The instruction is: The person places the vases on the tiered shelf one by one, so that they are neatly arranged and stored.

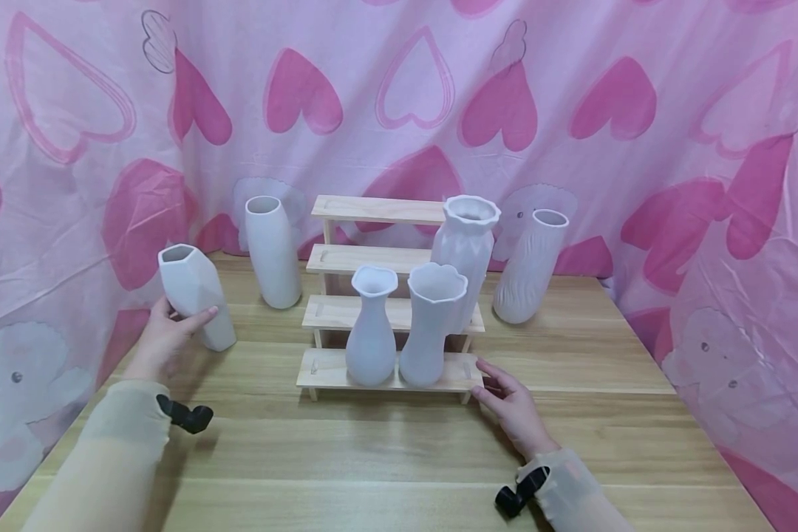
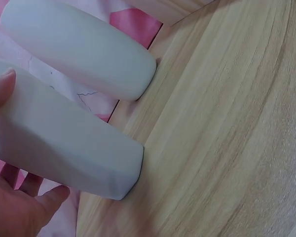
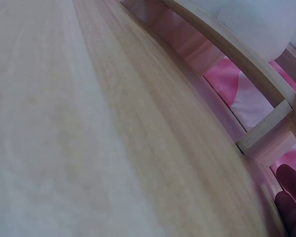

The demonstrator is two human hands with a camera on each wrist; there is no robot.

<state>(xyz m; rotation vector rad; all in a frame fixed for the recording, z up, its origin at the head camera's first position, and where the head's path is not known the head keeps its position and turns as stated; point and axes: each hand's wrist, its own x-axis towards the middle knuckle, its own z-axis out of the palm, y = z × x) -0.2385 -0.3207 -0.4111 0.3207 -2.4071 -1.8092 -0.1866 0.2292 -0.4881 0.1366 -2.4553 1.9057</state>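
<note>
My left hand (image 1: 162, 340) holds a white faceted vase (image 1: 198, 295) at the table's left, thumb on one side and fingers on the other. In the left wrist view the base of this vase (image 2: 89, 148) is at the tabletop. Just beyond it stands a smooth white vase (image 1: 274, 255). At the right end of the lowest step of a wooden tiered stand (image 1: 332, 258), my right hand (image 1: 515, 410) grips the corner between thumb and fingers. A narrow-necked vase (image 1: 372, 340) and a wavy-rimmed vase (image 1: 428, 332) are on that step; a larger ruffled vase (image 1: 468, 244) stands behind them.
A swirl-textured white vase (image 1: 528, 270) stands to the right of the stand. The wooden table (image 1: 372, 465) runs back to a pink heart-patterned curtain (image 1: 399, 89) that also hangs along both sides.
</note>
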